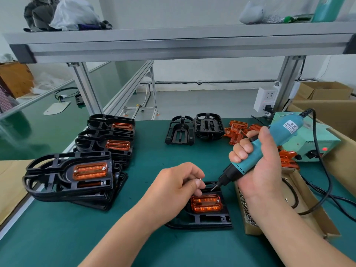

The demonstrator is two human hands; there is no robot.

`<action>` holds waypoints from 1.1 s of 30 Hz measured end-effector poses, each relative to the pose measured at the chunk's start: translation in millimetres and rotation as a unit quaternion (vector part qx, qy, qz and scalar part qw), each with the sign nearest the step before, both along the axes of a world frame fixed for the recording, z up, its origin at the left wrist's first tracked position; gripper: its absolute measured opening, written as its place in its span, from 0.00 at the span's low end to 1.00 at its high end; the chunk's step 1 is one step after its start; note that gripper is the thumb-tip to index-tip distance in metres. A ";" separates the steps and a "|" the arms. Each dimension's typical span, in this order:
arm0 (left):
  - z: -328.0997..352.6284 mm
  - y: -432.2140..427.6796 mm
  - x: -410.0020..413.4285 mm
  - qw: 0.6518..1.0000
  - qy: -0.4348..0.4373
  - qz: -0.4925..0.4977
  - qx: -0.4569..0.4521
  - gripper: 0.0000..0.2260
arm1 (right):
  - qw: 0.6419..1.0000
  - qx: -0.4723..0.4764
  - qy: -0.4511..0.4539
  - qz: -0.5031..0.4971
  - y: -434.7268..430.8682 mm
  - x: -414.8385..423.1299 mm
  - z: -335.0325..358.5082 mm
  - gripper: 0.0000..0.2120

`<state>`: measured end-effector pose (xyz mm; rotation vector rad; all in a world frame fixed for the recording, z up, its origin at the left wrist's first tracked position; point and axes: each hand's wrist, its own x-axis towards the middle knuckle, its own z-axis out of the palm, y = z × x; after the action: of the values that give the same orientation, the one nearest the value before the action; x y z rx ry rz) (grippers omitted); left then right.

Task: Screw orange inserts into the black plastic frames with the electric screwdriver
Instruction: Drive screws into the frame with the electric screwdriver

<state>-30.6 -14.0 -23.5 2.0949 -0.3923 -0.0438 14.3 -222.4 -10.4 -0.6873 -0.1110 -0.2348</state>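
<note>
1. Screw (200, 179) is pinched between thumb and fingers (192, 175) of the left hand (173, 185), just above and left of the bit tip of the electric screwdriver (269, 143).
2. Around the tool the right hand (256, 166) is closed fully; the long axis of the tool slants down and left, toward the screw.
3. Directly below both lies the orange insert (206, 204) in its black frame (215, 225), near the front edge of the green surface (134, 237).
4. At the left edge stands a stack of finished frames (73, 176), well apart; a cardboard box (250, 231) lies just beside the frame on the right.

The left hand (173, 182) covers the left part of the black frame (212, 220) at lower centre. The silver piece (200, 179) pinched in its fingers (196, 184) is too small to tell. The right hand (258, 164) and the screwdriver (285, 130) hide part of the loose orange inserts (236, 132) at right. Both forearms run off the bottom edge.
</note>
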 end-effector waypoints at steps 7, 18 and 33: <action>-0.3 -7.0 -4.7 0.999 0.001 -0.010 0.042 0.07 | 0.999 0.033 -0.005 -0.011 -1.9 -2.3 5.7 0.14; -0.8 -13.4 -9.5 0.999 0.021 -0.024 0.014 0.06 | 0.999 0.032 -0.007 -0.014 -1.8 -3.3 7.7 0.14; -1.7 -13.3 -10.1 0.999 0.025 -0.030 0.003 0.07 | 1.000 0.021 -0.011 -0.007 0.1 -4.4 6.2 0.15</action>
<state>-40.7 -27.2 -25.2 2.0834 -0.4255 -0.1335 9.9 -222.4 -4.2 -0.6431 -0.1222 -0.2568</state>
